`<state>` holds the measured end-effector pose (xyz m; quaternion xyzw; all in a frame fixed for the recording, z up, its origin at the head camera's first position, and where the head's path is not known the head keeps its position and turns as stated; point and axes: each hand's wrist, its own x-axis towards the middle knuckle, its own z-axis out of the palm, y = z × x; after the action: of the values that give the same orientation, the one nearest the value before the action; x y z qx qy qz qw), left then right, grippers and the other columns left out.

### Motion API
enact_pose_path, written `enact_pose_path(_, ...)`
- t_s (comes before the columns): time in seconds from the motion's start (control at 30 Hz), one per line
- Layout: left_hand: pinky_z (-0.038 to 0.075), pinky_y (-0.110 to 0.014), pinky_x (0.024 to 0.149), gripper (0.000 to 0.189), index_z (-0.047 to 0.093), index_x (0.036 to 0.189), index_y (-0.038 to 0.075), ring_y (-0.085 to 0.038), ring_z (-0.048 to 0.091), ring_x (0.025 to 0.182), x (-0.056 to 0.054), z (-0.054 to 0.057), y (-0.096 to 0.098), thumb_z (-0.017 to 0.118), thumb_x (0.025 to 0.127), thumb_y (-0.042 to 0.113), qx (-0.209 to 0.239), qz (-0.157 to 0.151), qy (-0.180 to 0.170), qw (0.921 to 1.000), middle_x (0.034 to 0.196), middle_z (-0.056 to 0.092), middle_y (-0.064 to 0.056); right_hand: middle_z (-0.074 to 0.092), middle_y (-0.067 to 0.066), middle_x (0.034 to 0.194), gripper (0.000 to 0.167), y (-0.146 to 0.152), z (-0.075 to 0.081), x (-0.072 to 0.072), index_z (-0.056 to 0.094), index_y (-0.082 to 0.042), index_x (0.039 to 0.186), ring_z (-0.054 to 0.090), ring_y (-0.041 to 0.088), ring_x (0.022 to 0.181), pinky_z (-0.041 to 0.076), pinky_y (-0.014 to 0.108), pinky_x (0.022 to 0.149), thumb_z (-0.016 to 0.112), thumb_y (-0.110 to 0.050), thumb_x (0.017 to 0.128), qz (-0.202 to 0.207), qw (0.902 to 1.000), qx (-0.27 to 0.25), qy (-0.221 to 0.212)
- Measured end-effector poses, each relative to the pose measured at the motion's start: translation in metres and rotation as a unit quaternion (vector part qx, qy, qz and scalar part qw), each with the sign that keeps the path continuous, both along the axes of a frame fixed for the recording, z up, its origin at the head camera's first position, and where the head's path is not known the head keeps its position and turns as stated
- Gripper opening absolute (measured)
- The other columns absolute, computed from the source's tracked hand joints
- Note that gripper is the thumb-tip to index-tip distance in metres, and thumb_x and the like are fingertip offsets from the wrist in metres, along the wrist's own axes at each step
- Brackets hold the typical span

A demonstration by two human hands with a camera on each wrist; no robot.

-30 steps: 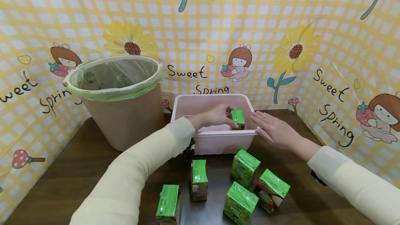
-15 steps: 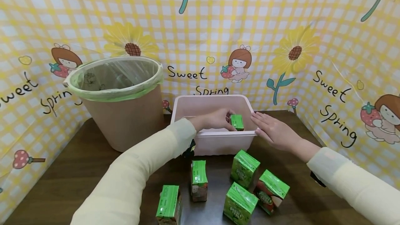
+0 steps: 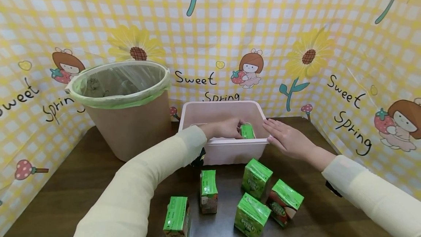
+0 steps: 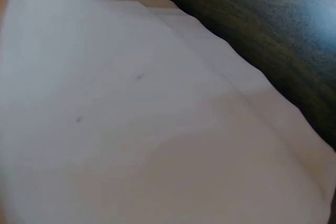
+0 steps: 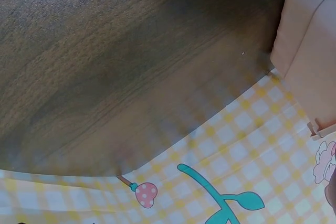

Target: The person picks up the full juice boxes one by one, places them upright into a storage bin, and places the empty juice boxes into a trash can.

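Green juice carton (image 3: 248,131) inside pink plastic bin (image 3: 235,153), nr its R wall; L hand (image 3: 227,128) has fingers curled w/ grip on it. R hand (image 3: 289,140) flat, fingers straight vs. bin's R rim, gripping nothing. 5 similar cartons (image 3: 252,214) on tbl (image 3: 82,193) in front.

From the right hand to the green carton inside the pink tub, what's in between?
The right wall of the pink tub stands between the right hand and the green carton, as the head view shows.
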<state>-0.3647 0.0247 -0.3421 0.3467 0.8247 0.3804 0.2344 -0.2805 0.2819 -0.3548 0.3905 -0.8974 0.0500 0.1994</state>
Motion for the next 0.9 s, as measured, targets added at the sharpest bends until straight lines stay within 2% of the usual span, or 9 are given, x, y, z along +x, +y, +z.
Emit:
enact_pose_path(0.17,0.048,-0.025,0.089,0.049,0.043,0.134,-0.008,-0.022,0.054,0.110,-0.001,0.000,0.001,0.064,0.089,-0.006,-0.010,-0.008,-0.004,0.9999,0.122,0.054,-0.015,0.044,0.021,0.145,0.049,0.000,0.000,-0.001,0.046,0.003,0.142,0.040,0.037,0.134,0.032,0.051,0.107,0.051,-0.023,0.101,0.001,1.0000,0.000,0.002)
enact_pose_path(0.3,0.048,-0.025,0.087,0.048,0.044,0.132,-0.009,-0.023,0.054,0.107,-0.001,0.001,0.000,0.064,0.088,-0.006,-0.016,-0.015,0.004,0.9997,0.119,0.055,-0.015,0.045,0.021,0.145,0.049,0.000,-0.002,-0.003,0.047,0.004,0.141,0.041,0.037,0.133,0.033,0.052,0.106,0.051,-0.024,0.101,0.006,1.0000,0.002,0.008)
enact_pose_path(0.4,0.048,-0.025,0.084,0.047,0.044,0.130,-0.009,-0.022,0.054,0.102,-0.001,0.001,-0.002,0.064,0.088,-0.004,-0.031,-0.014,0.025,0.9991,0.116,0.055,-0.015,0.045,0.021,0.144,0.049,0.000,-0.002,-0.003,0.047,0.005,0.140,0.041,0.037,0.133,0.032,0.050,0.107,0.051,-0.025,0.102,0.008,0.9999,0.003,0.010)
enact_pose_path(0.57,0.047,-0.026,0.086,0.048,0.043,0.131,-0.009,-0.019,0.053,0.102,-0.002,0.001,-0.006,0.065,0.088,-0.002,-0.046,-0.009,0.035,0.9983,0.118,0.054,-0.014,0.045,0.021,0.144,0.049,-0.002,0.000,-0.002,0.047,0.005,0.140,0.040,0.036,0.134,0.030,0.047,0.109,0.052,-0.024,0.101,0.008,0.9999,0.002,0.008)
enact_pose_path(0.77,0.049,-0.027,0.087,0.053,0.041,0.136,-0.008,-0.024,0.052,0.113,-0.001,0.003,-0.008,0.065,0.089,-0.002,-0.047,0.003,0.024,0.9986,0.129,0.050,-0.020,0.044,0.021,0.145,0.048,-0.001,0.000,-0.002,0.047,0.005,0.140,0.040,0.037,0.134,0.032,0.052,0.107,0.052,-0.023,0.101,0.006,1.0000,0.001,0.003)
enact_pose_path(0.9,0.049,-0.028,0.091,0.057,0.041,0.137,-0.007,-0.027,0.050,0.121,-0.003,0.004,-0.009,0.069,0.088,0.001,-0.047,0.009,0.026,0.9985,0.133,0.050,-0.019,0.044,0.021,0.145,0.048,-0.001,-0.001,-0.003,0.047,0.004,0.140,0.040,0.037,0.134,0.032,0.052,0.107,0.053,-0.023,0.101,0.004,1.0000,0.000,0.000)
